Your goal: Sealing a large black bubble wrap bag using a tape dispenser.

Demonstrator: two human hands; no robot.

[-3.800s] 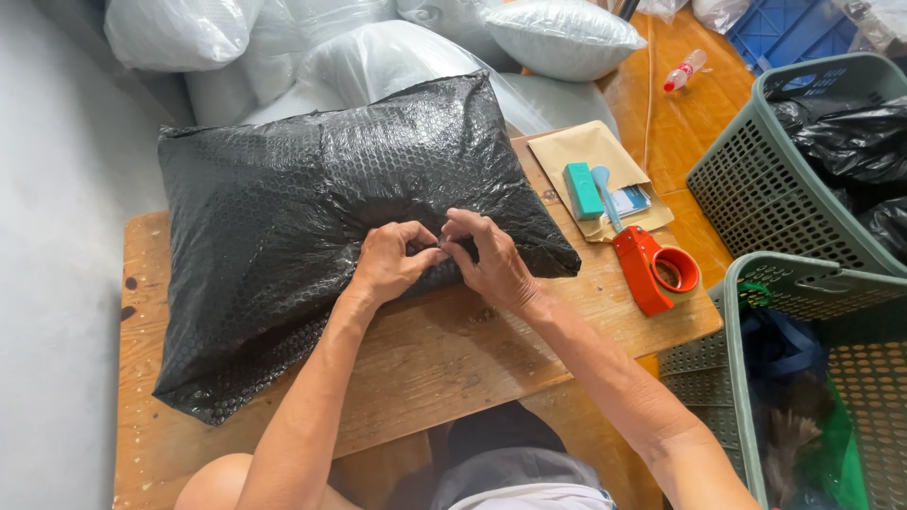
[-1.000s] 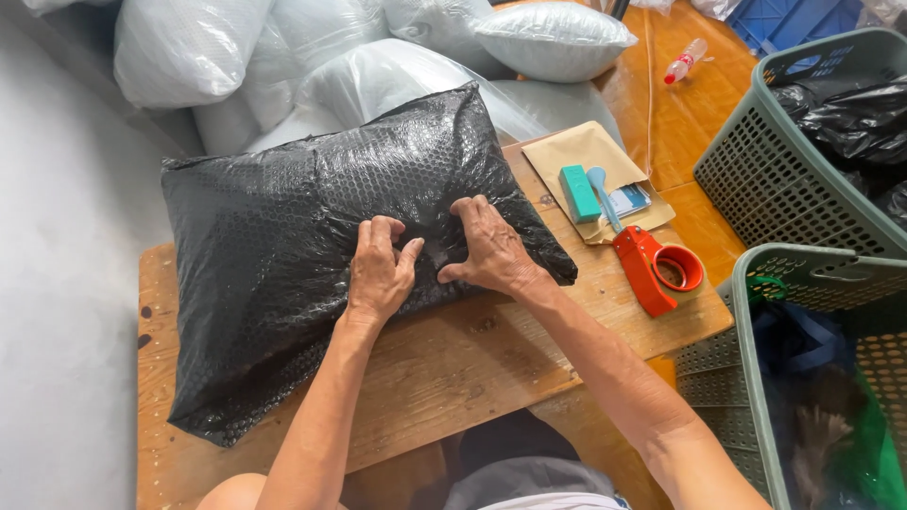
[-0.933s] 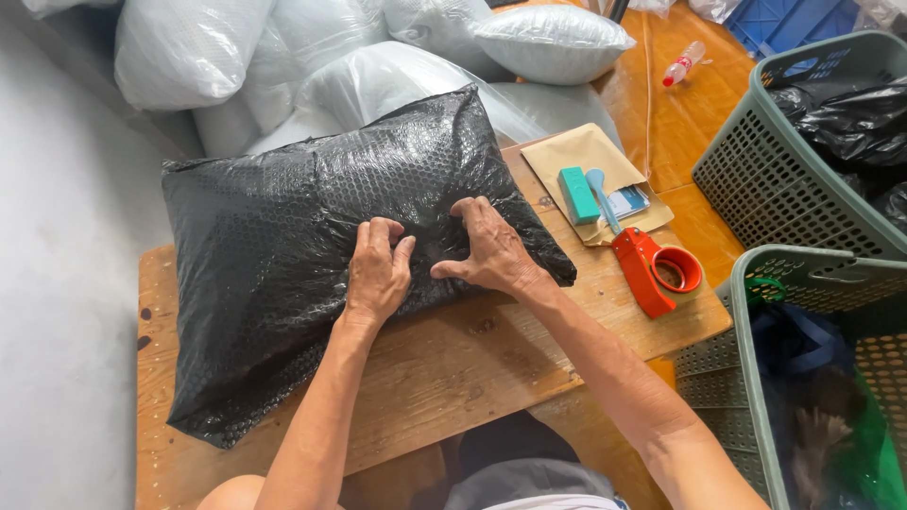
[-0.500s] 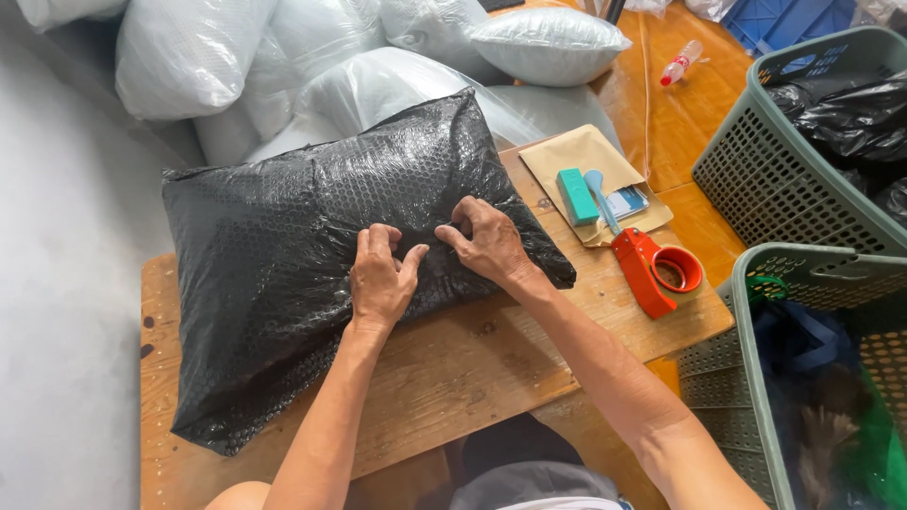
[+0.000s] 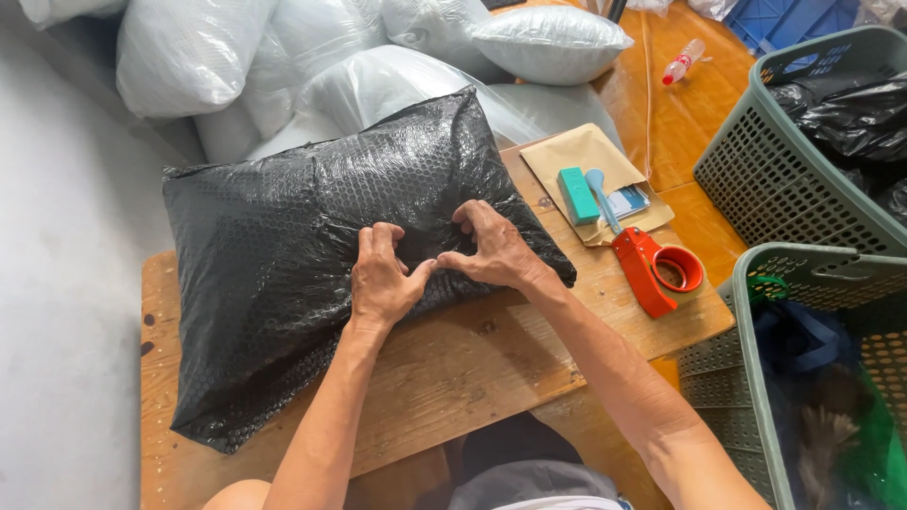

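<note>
Both hands pressed on the black bubble-wrap parcel

Your left hand and right hand lie side by side, thumbs touching, fingers spread flat on the near edge of the black bubble-wrap parcel, gripping nothing. The parcel covers the left and middle of the wooden table. Near the table's right edge lie a red tape dispenser and a brown envelope
</note>
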